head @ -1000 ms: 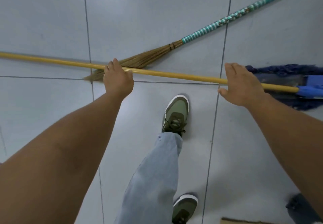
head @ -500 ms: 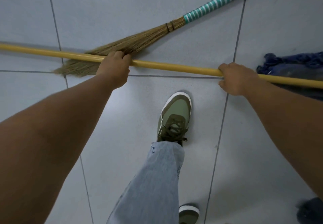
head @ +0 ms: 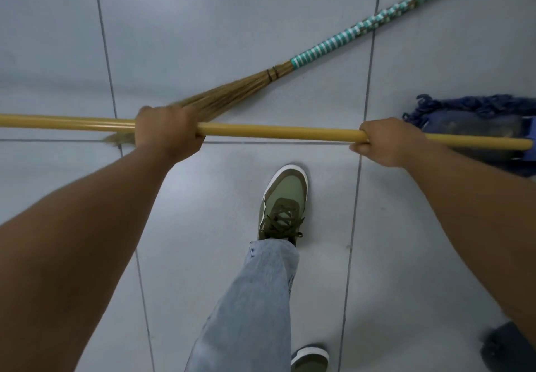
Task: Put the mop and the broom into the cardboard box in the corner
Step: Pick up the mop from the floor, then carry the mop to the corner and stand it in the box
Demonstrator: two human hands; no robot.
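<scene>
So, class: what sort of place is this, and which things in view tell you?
Probably an indoor room or utility area with a hard floor: large grey floor tiles with grout lines, and a broom lying beside the mop that both hands grip.

Even, soft light — wide-angle edge distortion

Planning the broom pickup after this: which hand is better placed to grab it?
Left hand, probably: it grips the mop handle right beside the broom bristles. The right hand sits by the mop head, farther off.
</scene>
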